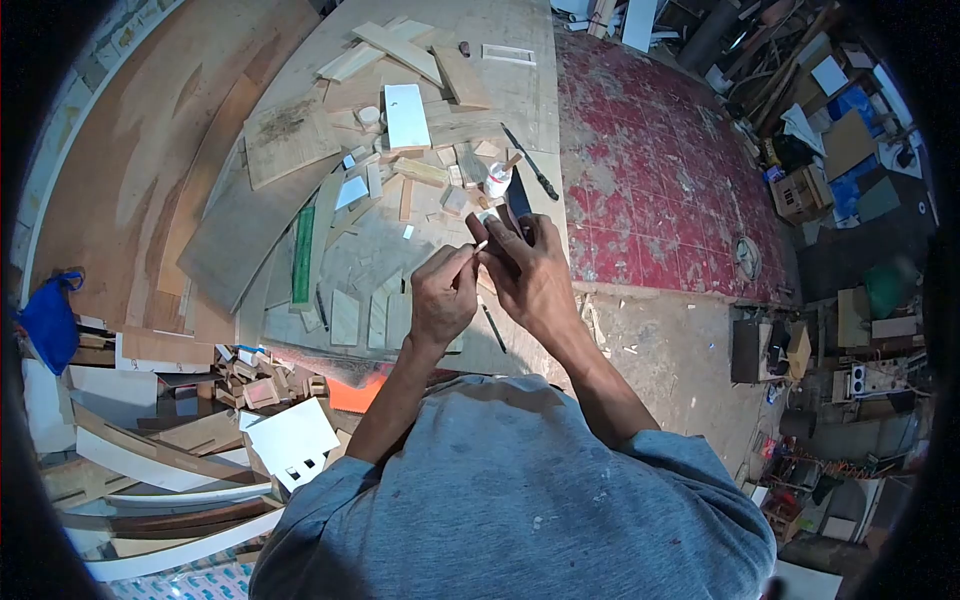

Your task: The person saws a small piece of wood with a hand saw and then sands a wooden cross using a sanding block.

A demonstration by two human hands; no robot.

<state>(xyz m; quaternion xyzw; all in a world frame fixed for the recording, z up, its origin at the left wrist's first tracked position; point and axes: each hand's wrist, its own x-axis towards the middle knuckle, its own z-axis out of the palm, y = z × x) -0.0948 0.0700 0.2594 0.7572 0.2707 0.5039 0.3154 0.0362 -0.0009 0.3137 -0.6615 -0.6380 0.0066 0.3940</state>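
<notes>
Above the near right part of the workbench (460, 325), both my hands meet in front of my chest. My left hand (443, 300) is closed, pinching a small pale wooden stick (482, 246) between thumb and fingers. Wrapped in the fingers of my right hand (528, 265) is a folded dark brown piece that looks like sandpaper (474, 228), right at the stick's end. Just beyond them stands a white glue bottle (497, 180) with a wooden stick in it. A black-handled tool with a thin blade (540, 180) lies to the right of the bottle.
Wood offcuts (420, 172), a white block (406, 117) and a green strip (303, 255) are scattered over the bench. A black pen-like tool (494, 328) lies near its front edge. Boards and scraps (265, 390) pile up at left; a red floor (650, 170) extends to the right.
</notes>
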